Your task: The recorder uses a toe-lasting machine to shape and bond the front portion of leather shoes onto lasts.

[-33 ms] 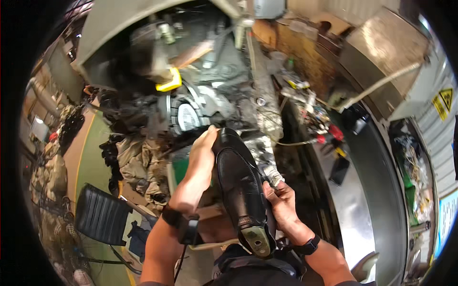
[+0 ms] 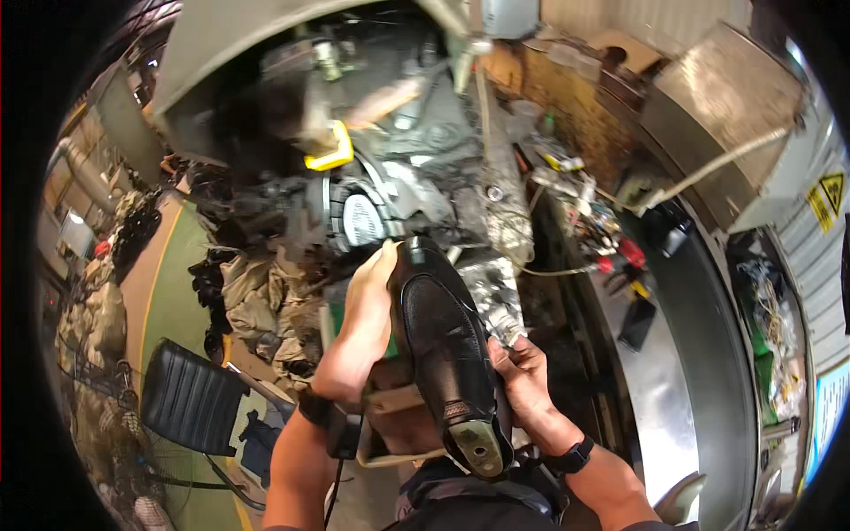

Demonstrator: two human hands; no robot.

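Held lengthwise between my hands is a black leather shoe upper [image 2: 438,327] on a shoe last [image 2: 479,447], toe pointing away from me. The last's pale, flat end with a round hole shows at the heel end, near my body. Along the left side of the toe lies my left hand [image 2: 367,296], closed on the shoe, with most fingers hidden behind it. My right hand [image 2: 524,376] grips the right side around the middle, thumb and fingers bent. Just beyond the toe stands a machine's round wheel [image 2: 361,217] with a pale centre; contact cannot be made out.
A machine hood [image 2: 266,44] arches over the far side, with a yellow-edged part [image 2: 332,149] beneath it. At right runs a metal-edged conveyor [image 2: 651,398] carrying a dark phone-like object [image 2: 636,323]. Crumpled cloth [image 2: 261,296] and a black chair [image 2: 190,398] are at left.
The surroundings have shifted slightly right in the view, the wheel included. My left hand has turned a little against the toe; the shoe and my right hand have hardly moved.
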